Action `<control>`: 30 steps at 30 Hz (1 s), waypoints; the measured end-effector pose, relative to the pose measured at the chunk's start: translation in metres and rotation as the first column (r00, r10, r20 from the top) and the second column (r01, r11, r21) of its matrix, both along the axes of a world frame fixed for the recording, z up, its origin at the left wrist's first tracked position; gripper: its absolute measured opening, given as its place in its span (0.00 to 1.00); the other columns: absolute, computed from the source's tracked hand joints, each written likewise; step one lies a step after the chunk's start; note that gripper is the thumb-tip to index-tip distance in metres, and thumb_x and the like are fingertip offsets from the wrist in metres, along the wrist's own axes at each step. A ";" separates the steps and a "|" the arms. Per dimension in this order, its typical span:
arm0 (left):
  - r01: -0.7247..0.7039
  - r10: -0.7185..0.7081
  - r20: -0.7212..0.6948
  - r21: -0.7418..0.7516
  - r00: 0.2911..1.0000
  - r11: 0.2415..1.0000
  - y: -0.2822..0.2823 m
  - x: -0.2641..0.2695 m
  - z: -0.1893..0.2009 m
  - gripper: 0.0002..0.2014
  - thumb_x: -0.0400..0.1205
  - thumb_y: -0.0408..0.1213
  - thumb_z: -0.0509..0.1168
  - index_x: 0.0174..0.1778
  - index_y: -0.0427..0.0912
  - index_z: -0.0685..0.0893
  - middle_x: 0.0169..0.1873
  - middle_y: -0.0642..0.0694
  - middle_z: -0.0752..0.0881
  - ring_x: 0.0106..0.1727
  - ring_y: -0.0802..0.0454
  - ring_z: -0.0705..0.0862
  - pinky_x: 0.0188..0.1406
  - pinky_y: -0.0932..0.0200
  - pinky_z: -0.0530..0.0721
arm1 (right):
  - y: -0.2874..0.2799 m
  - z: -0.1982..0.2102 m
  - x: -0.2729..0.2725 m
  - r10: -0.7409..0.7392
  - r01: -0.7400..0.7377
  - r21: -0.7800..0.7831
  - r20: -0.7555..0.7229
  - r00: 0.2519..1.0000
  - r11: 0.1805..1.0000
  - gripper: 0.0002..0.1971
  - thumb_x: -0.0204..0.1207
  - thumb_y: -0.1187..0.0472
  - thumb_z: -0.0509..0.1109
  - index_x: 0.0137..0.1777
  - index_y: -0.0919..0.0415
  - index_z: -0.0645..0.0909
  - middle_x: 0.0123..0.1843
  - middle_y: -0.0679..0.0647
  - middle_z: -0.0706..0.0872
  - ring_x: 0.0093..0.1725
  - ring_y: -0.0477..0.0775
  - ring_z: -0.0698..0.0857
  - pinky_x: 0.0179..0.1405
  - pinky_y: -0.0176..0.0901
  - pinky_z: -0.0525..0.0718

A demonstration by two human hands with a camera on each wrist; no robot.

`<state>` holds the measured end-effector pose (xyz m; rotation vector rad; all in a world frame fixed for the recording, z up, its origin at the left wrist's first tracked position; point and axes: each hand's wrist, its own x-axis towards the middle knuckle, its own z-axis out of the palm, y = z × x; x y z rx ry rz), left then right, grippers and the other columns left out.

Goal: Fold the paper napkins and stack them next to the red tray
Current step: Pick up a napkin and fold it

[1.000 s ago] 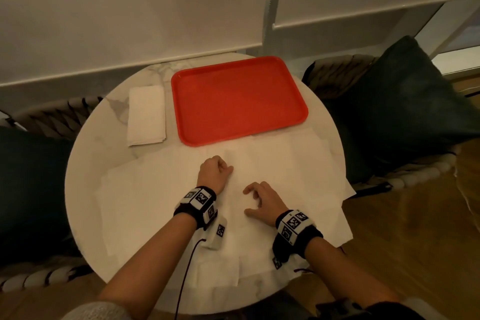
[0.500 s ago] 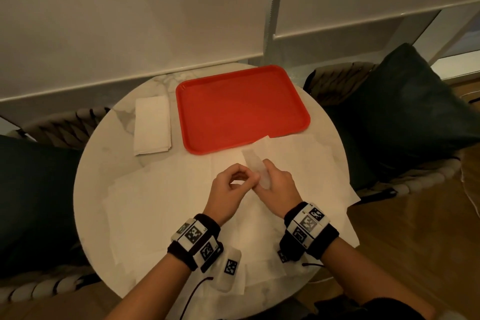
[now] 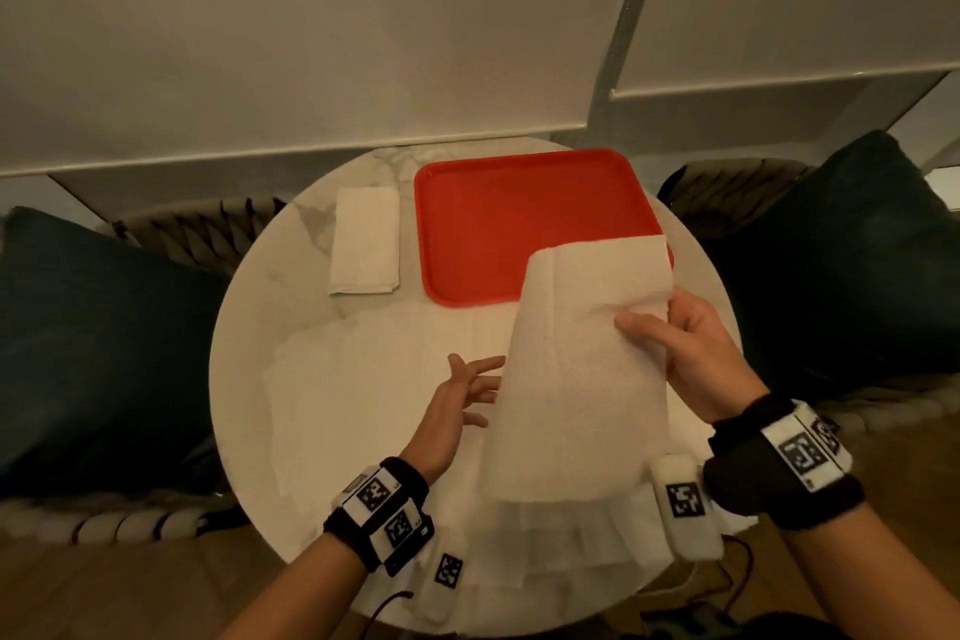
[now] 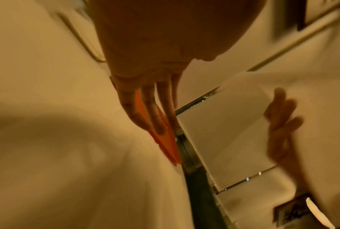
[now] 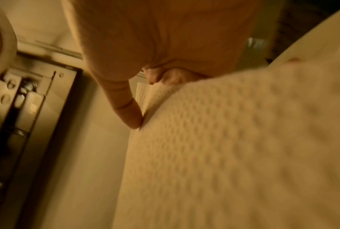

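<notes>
Head view: right hand [image 3: 691, 353] now lifts a napkin [image 3: 576, 379] off the tabletop [image 3: 249, 327], pinching grip, over the red tray [image 3: 498, 224] corner, left hand [image 3: 457, 400] drawn apart, fingers spread, folded stack [image 3: 363, 239] beside tray; left wrist: straight fingers [image 4: 145, 105]; right wrist: thumb [image 5: 126, 108] on embossed napkin [image 5: 224, 147].

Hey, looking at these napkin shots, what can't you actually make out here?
- Left hand fingertips: head view, hidden behind the lifted napkin that the right hand holds.
- Near right corner of the red tray: head view, covered by that napkin.
- How many napkins are in the folded stack: head view, too small.
- How many loose napkins lie on the table: overlapping, edges faint.
- Right wrist view: napkin fills it, blurred.
</notes>
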<state>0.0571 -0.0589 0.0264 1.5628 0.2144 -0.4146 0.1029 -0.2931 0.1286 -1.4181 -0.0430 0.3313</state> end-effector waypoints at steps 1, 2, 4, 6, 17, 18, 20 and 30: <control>0.016 -0.017 -0.029 -0.029 0.999 0.999 -0.002 0.000 0.007 0.36 0.84 0.62 0.33 0.64 0.50 0.82 0.51 0.52 0.91 0.54 0.55 0.88 0.54 0.58 0.85 | 0.000 -0.005 0.000 0.000 0.000 -0.022 -0.008 1.000 1.000 0.23 0.64 0.53 0.79 0.60 0.53 0.82 0.59 0.53 0.90 0.57 0.56 0.89 0.48 0.45 0.89; 0.024 -0.026 -0.047 -0.053 0.999 0.998 -0.004 0.000 0.014 0.35 0.83 0.60 0.35 0.61 0.47 0.84 0.46 0.53 0.92 0.50 0.58 0.90 0.50 0.63 0.85 | 0.001 -0.011 0.000 -0.007 0.006 -0.046 -0.022 1.000 0.999 0.25 0.62 0.52 0.81 0.60 0.52 0.82 0.59 0.52 0.90 0.57 0.55 0.89 0.48 0.44 0.89; -0.014 0.007 -0.055 -0.125 0.998 0.992 -0.005 0.000 0.018 0.29 0.85 0.58 0.44 0.61 0.45 0.84 0.46 0.52 0.92 0.49 0.57 0.90 0.47 0.65 0.85 | 0.004 -0.021 -0.001 -0.044 0.039 -0.092 -0.051 0.998 0.995 0.21 0.68 0.60 0.77 0.62 0.53 0.81 0.58 0.51 0.90 0.56 0.56 0.89 0.49 0.45 0.90; -0.106 0.097 -0.055 -0.206 0.994 0.973 -0.003 0.000 0.019 0.21 0.84 0.54 0.58 0.63 0.44 0.84 0.53 0.48 0.91 0.55 0.51 0.90 0.52 0.58 0.87 | 0.008 -0.029 -0.003 -0.081 0.072 -0.133 -0.069 0.994 0.988 0.16 0.76 0.67 0.70 0.63 0.55 0.81 0.57 0.53 0.90 0.55 0.57 0.90 0.51 0.48 0.89; -0.348 0.301 0.270 0.148 0.915 0.926 0.033 0.004 -0.003 0.03 0.80 0.42 0.72 0.42 0.49 0.89 0.37 0.58 0.92 0.40 0.59 0.90 0.38 0.62 0.87 | 0.031 -0.079 -0.006 -0.068 0.015 -0.472 -0.097 0.993 0.881 0.16 0.64 0.62 0.84 0.52 0.56 0.87 0.45 0.51 0.93 0.45 0.52 0.92 0.51 0.55 0.89; -0.350 0.291 0.291 0.178 0.911 0.919 0.033 0.004 0.000 0.03 0.80 0.42 0.72 0.41 0.53 0.88 0.35 0.63 0.90 0.38 0.64 0.88 0.36 0.68 0.85 | 0.036 -0.082 -0.006 -0.064 0.019 -0.490 -0.075 0.995 0.872 0.15 0.65 0.61 0.83 0.51 0.56 0.88 0.45 0.51 0.93 0.45 0.51 0.92 0.51 0.54 0.89; -0.345 0.272 0.313 0.209 0.910 0.915 0.033 0.005 0.004 0.06 0.80 0.41 0.72 0.39 0.58 0.86 0.34 0.69 0.89 0.37 0.69 0.87 0.35 0.73 0.82 | 0.049 -0.086 -0.005 -0.062 0.027 -0.485 -0.055 0.997 0.874 0.12 0.66 0.60 0.82 0.50 0.57 0.89 0.47 0.51 0.93 0.45 0.49 0.92 0.51 0.52 0.90; -0.303 0.226 0.376 0.160 0.899 0.939 0.024 0.022 0.014 0.09 0.83 0.45 0.67 0.46 0.43 0.87 0.39 0.49 0.90 0.41 0.57 0.88 0.38 0.60 0.82 | 0.117 -0.075 0.002 0.100 -0.008 -0.530 0.145 0.984 0.848 0.13 0.69 0.48 0.77 0.43 0.57 0.84 0.38 0.51 0.87 0.34 0.48 0.82 0.38 0.46 0.83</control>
